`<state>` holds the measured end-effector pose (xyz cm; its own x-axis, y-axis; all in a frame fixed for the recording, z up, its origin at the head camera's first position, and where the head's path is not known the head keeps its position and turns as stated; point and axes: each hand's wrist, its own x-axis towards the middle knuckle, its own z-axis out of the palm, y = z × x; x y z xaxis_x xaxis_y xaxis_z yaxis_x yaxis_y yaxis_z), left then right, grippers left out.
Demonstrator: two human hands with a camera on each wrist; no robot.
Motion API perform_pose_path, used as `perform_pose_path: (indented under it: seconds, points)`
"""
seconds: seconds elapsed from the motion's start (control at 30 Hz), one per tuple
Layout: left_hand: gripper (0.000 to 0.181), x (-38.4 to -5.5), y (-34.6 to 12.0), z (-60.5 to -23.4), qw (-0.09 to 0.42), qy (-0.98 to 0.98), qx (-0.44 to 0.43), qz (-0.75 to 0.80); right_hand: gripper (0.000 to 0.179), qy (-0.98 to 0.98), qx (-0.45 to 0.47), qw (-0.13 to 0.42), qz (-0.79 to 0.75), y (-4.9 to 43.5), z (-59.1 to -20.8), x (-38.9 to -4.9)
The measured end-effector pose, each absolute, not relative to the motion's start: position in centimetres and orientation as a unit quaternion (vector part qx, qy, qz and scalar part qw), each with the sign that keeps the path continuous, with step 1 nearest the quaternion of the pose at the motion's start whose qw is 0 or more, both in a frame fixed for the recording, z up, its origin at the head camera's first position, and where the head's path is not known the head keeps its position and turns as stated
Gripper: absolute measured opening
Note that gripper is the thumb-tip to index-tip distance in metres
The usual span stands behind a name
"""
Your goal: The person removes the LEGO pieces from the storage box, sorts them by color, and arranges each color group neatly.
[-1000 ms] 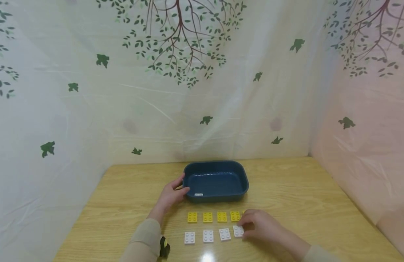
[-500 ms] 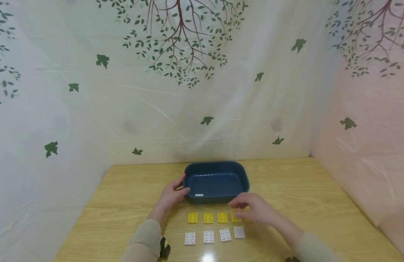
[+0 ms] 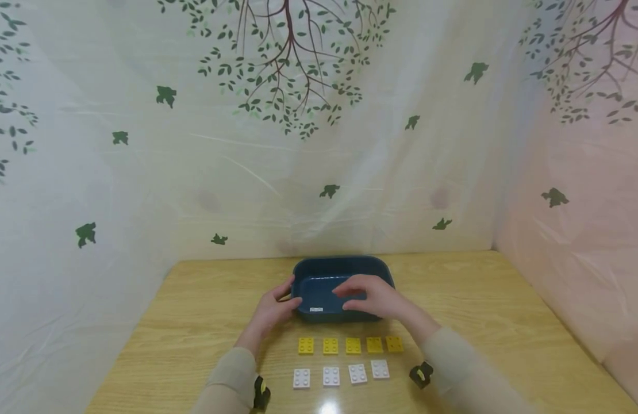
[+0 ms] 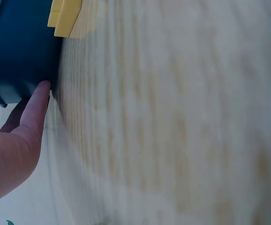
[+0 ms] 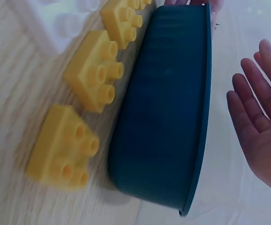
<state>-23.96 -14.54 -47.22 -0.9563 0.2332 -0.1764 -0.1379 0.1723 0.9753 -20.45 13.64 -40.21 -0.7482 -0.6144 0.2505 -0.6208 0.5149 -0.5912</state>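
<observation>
A dark blue plastic basin [image 3: 319,317] stands at the back of the table. My left hand [image 3: 272,310] holds its left end, thumb on the near corner and fingers around the end; the left wrist view shows the thumb [image 4: 38,105] against the outer wall. My right hand [image 3: 373,296] is over the basin's right half, thumb and fingers apart, nothing visible between them. In the right wrist view this hand [image 5: 264,122] has its fingers loosely extended above the rim. In front of the basin lies a row of yellow toy bricks [image 3: 353,345], with white toy bricks [image 3: 331,376] nearer me.
The wooden table [image 3: 505,345] extends to both sides. Behind it hangs a pale printed curtain [image 3: 236,195], close to the basin's back, with a pinkish side sheet [image 3: 583,241] at the right. Dark wrist devices [image 3: 421,374] sit at both sleeves.
My right hand has moved from the right end of the brick rows up over the basin, uncovering the rightmost yellow bricks. My left hand has stayed on the basin.
</observation>
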Motion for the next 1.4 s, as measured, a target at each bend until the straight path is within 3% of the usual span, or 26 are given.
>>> perform_pose_path:
  seconds: [0.57, 0.8, 0.97, 1.4]
  points:
    - [0.063, -22.5, -14.3, -46.9, 0.138, 0.761, 0.023, 0.634, 0.037, -0.877, 0.339, -0.085, 0.33, 11.0, -42.0, -24.0]
    - [0.063, -21.7, -14.2, -46.9, 0.136, 0.763, 0.022, 0.632, 0.036, -0.874, 0.323, -0.147, 0.332, 10.5, -42.9, -24.4]
    - [0.064, -21.7, -14.1, -46.9, 0.134, 0.76, 0.024, 0.635, 0.033, -0.856, 0.358, -0.177, 0.327, 10.2, -43.7, -24.8]
    - [0.065, -20.7, -14.2, -44.6, 0.139, 0.748, 0.043, 0.647, 0.025, -0.824, 0.445, -0.173, 0.306, 9.3, -45.0, -25.7]
